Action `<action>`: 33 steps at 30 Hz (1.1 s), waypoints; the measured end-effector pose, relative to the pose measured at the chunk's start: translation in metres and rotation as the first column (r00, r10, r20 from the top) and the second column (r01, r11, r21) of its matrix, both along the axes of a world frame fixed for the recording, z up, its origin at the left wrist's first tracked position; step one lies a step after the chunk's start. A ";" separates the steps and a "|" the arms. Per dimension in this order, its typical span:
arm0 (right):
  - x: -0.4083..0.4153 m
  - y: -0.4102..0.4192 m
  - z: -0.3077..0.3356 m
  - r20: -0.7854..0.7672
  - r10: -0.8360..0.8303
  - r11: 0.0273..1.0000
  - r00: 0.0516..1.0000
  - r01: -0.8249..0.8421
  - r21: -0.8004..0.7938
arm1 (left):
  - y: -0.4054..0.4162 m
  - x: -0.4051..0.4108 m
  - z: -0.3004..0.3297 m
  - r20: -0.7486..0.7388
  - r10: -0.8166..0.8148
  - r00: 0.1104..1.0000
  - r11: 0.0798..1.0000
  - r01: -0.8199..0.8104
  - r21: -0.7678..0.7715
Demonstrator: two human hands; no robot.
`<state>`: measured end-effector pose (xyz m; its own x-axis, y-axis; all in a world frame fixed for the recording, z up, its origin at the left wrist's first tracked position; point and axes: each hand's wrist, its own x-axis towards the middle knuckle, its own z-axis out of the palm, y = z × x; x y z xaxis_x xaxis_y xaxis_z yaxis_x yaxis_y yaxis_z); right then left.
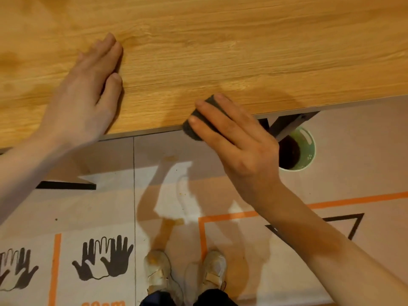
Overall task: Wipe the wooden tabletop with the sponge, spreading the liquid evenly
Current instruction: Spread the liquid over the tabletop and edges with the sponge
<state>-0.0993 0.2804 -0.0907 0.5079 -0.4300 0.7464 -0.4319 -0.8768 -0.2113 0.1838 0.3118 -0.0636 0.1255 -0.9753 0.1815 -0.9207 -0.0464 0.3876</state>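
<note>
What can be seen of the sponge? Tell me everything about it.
The sponge is a small dark grey pad with a coarse, scouring look and rounded corners. It sits at the near edge of the wooden tabletop, its lower end hanging just past the edge. The right hand lies flat over it, fingers pressing on top and hiding most of it. The wood around it looks darker, perhaps damp. The left hand rests flat on the tabletop, apart from it.

Warm indoor light, soft shadows, slight blur, wide-angle bending
</note>
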 end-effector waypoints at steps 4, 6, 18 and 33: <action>-0.040 -0.025 0.007 -0.172 0.127 0.991 0.977 -0.131 -0.014 | 0.002 -0.014 0.013 0.002 0.023 1.000 0.998 -0.023 0.055; -0.075 -0.036 0.008 -0.170 0.053 0.998 0.984 -0.048 0.036 | 0.003 -0.018 0.016 0.005 0.022 1.000 0.997 -0.022 0.077; 0.052 0.022 0.011 -0.117 0.129 0.992 0.985 -0.127 0.022 | 0.007 -0.025 0.026 -0.004 0.061 0.998 0.995 -0.061 0.080; -0.033 0.000 0.031 -0.328 0.060 0.969 0.943 0.024 0.245 | 0.078 0.116 0.024 -0.046 0.202 0.978 0.978 -0.199 0.059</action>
<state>-0.1319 0.2803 -0.0601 0.7170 -0.5644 0.4091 -0.4982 -0.8254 -0.2656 0.2999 0.3902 -0.0399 0.3274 -0.9375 0.1176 -0.8696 -0.2503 0.4257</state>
